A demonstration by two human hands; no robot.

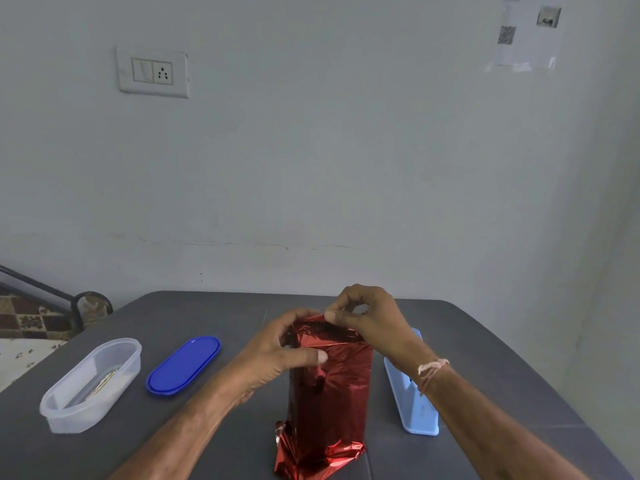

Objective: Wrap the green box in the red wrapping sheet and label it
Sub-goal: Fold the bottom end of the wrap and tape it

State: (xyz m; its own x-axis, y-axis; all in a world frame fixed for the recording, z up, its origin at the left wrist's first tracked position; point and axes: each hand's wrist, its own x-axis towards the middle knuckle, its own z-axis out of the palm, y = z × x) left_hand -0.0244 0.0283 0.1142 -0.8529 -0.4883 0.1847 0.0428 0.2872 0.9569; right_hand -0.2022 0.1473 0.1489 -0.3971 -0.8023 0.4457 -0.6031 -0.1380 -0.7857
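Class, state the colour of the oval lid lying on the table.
The lid is blue, clearest in the head view.

Soft, even daylight, faint shadows, foil glare, wide-angle bending at edges.

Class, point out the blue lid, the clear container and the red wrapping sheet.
blue lid [183,364]: head view, centre of its top.
clear container [69,420]: head view, its near outer wall.
red wrapping sheet [332,386]: head view, middle of its front face.
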